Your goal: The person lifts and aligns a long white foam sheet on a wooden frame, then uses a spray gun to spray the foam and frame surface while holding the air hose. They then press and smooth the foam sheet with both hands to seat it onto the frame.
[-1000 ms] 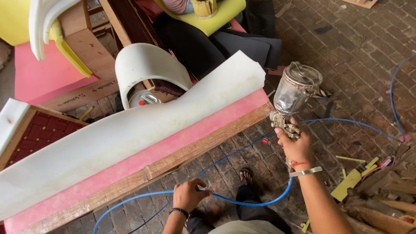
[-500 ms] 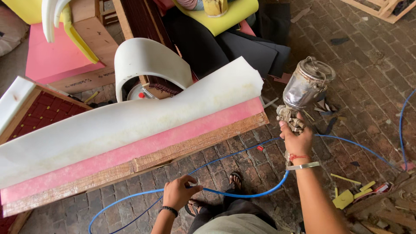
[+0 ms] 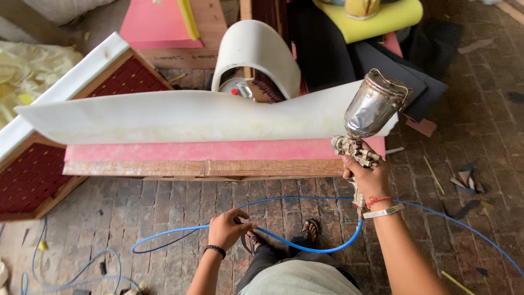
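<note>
From the head view, the right hand point(image 3: 367, 177) was clamped around the handle of a spray gun point(image 3: 367, 117), its grip closed tight on it, with the metal cup tilted up and away over the right end of a white foam sheet point(image 3: 191, 117). A red thread and a silver bangle sat on that wrist. The gun hung just beside the near right corner of the foam stack, its nozzle close to the pink foam point(image 3: 218, 150) layer under the white sheet. The stack rested on a wooden board point(image 3: 202, 168) that served as the surface, above a brick floor point(image 3: 164, 207). The left hand point(image 3: 226, 228) was lower and nearer the body, its grip closed on a blue hose point(image 3: 305, 247), which looped from that hand across to the base of the gun and trailed off over the floor on both sides. A black band circled the left wrist. Sandalled feet showed between the two arms. Behind the stack stood a curved white foam piece point(image 3: 254, 52), a pink block point(image 3: 155, 24) and a yellow cushion point(image 3: 376, 19). A wooden frame with dark red fabric point(image 3: 33, 175) leaned at the left.
</note>
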`<state>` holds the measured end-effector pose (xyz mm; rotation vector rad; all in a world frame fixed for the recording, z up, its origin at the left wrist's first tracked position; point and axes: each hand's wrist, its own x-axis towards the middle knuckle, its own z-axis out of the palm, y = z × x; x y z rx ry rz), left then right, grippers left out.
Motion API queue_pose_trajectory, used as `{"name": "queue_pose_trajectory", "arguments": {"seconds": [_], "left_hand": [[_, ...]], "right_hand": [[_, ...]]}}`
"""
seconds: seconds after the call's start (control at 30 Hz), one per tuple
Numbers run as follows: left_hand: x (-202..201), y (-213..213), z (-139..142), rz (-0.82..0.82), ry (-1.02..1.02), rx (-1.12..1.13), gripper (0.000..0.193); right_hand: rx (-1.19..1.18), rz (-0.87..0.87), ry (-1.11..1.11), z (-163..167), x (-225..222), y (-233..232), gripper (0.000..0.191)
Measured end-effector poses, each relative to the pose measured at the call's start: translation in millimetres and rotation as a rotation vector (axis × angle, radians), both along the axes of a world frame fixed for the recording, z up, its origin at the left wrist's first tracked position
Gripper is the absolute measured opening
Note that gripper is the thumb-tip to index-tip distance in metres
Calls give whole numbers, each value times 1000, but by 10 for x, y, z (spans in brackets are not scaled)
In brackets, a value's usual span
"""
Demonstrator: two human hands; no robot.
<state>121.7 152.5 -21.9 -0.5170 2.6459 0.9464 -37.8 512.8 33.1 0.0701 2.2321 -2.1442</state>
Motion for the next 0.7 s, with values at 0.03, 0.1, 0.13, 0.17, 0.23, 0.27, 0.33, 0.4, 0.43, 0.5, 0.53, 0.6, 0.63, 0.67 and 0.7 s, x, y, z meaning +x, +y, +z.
{"name": "queue_pose_trajectory", "arguments": {"seconds": [0.03, 0.1, 0.13, 0.17, 0.23, 0.27, 0.33, 0.4, 0.43, 0.5, 0.53, 0.6, 0.63, 0.67, 0.7], "left_hand": [[63, -62, -6, 43, -3, 0, 43], [190, -188, -8, 117, -7, 2, 43], [248, -252, -4, 148, -7, 3, 44], [306, -316, 0, 179, -8, 4, 45], [415, -441, 20, 265, -15, 31, 45], [465, -509, 34, 309, -17, 45, 45], [553, -651, 64, 351, -44, -3, 46], [639, -810, 96, 408, -50, -11, 46], [676, -888, 111, 435, -43, 4, 47], [756, -1061, 136, 471, -22, 11, 47], [781, -1155, 144, 479, -7, 3, 47], [830, -1340, 151, 490, 9, -17, 47], [850, -1436, 153, 491, 9, -29, 47], [882, -1517, 151, 488, 5, -40, 47], [914, -1588, 148, 500, 8, -32, 48]], "right_hand": [[-41, 26, -15, 25, -42, -120, 25], [-77, 84, -19, 74, -116, -359, 23], [-73, 118, -6, 100, -152, -478, 21], [-70, 150, 8, 124, -182, -598, 20], [-66, 179, -10, 180, -227, -849, 24], [-63, 194, -18, 211, -246, -983, 26], [-55, 231, 35, 286, -254, -1239, 26], [-76, 277, 60, 362, -262, -1525, 27], [-98, 295, 54, 400, -255, -1652, 28], [-111, 330, 52, 455, -230, -1931, 29], [-102, 343, 59, 475, -216, -2069, 30], [-118, 390, 75, 499, -185, -2323, 30], [-144, 421, 81, 501, -165, -2436, 31], [-169, 448, 84, 493, -127, -2529, 31], [-162, 462, 82, 482, -86, -2597, 31]]}}
